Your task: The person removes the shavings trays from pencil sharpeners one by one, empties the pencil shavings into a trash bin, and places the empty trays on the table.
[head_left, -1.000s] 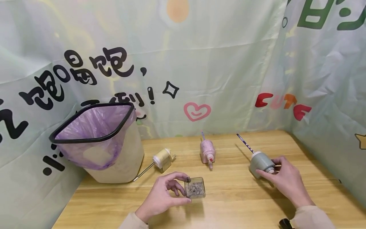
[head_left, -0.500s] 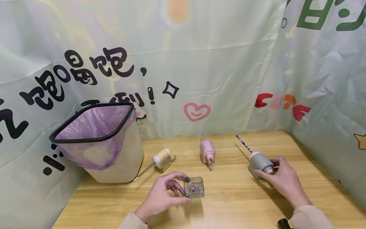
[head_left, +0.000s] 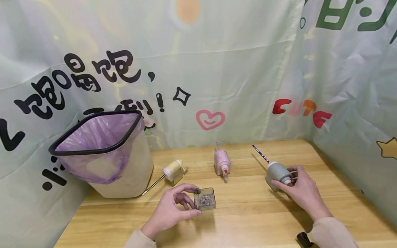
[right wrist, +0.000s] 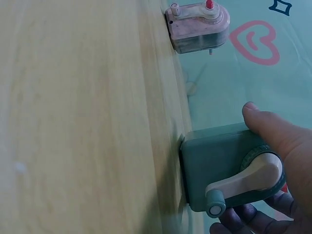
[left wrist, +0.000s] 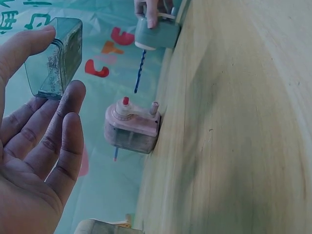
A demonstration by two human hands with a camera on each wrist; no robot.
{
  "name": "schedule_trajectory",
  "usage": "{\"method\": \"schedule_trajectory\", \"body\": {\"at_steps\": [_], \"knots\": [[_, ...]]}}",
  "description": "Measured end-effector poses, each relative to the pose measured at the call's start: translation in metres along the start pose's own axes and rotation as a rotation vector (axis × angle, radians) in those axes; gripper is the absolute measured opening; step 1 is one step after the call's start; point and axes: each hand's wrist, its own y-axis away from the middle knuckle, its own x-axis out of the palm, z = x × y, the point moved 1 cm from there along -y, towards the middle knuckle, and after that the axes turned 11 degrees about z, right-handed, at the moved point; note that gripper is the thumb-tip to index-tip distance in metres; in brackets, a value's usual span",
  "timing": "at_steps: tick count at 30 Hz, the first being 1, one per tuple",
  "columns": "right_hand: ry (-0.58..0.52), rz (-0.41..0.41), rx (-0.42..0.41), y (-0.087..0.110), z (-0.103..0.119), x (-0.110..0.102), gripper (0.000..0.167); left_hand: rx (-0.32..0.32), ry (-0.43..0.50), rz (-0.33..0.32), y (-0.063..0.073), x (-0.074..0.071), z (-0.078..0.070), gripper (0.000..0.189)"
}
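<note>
My left hand (head_left: 169, 210) pinches a small clear shavings box (head_left: 205, 199) between thumb and fingers, above the table. Dark pencil shavings lie inside it, and the fingertips look smudged. At the right, my right hand (head_left: 305, 193) grips a grey-green crank pencil sharpener (head_left: 277, 172) on the table, thumb on one side and fingers on the other. A dark-blue patterned pencil (head_left: 260, 154) sticks out of its far end. The right wrist view shows its pale crank handle (right wrist: 248, 178) facing the wrist.
A pink crank sharpener (head_left: 222, 161) with a pencil stands at the table's back middle. Left of it is a yellow sharpener (head_left: 173, 170) with a pencil pointing toward a bin (head_left: 136, 172) lined with a purple bag. A printed curtain (head_left: 235, 69) borders the table (head_left: 242, 224).
The head view has shifted slightly, so everything sits a little further left in it. Both hands keep their holds on the shavings box and the grey-green sharpener.
</note>
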Motion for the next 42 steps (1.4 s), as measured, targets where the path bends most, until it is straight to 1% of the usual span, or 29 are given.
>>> {"method": "schedule_trajectory", "body": {"at_steps": [4, 8, 12, 20, 25, 28, 32, 35, 39, 42], "knots": [[-0.012, 0.015, -0.003, -0.002, 0.003, 0.000, 0.100, 0.005, -0.004, -0.015, 0.003, -0.005, 0.000, 0.056], [-0.030, 0.021, -0.018, -0.002, 0.006, 0.000, 0.099, 0.017, -0.036, -0.042, 0.006, -0.014, -0.002, 0.056], [-0.049, 0.002, -0.026, -0.001, 0.008, -0.001, 0.097, 0.024, -0.074, -0.056, 0.009, -0.024, -0.005, 0.057], [-0.044, -0.017, -0.029, 0.002, 0.014, -0.008, 0.096, 0.070, -0.064, -0.097, 0.018, -0.046, -0.012, 0.056], [-0.033, -0.048, -0.055, 0.002, 0.020, -0.009, 0.090, 0.079, -0.071, -0.124, 0.027, -0.057, -0.014, 0.056], [-0.027, -0.069, -0.076, 0.000, 0.027, -0.010, 0.084, 0.083, -0.078, -0.144, 0.034, -0.065, -0.016, 0.057], [-0.046, -0.073, -0.101, -0.002, 0.040, -0.013, 0.078, 0.093, -0.111, -0.183, 0.043, -0.075, -0.019, 0.055], [-0.068, -0.072, -0.118, -0.004, 0.050, -0.015, 0.078, 0.100, -0.129, -0.206, 0.050, -0.083, -0.022, 0.055], [-0.067, -0.091, -0.138, -0.008, 0.064, -0.016, 0.077, 0.118, -0.143, -0.230, 0.059, -0.092, -0.027, 0.056], [-0.058, -0.110, -0.172, -0.011, 0.076, -0.016, 0.072, 0.132, -0.157, -0.250, 0.066, -0.098, -0.031, 0.057]]}}
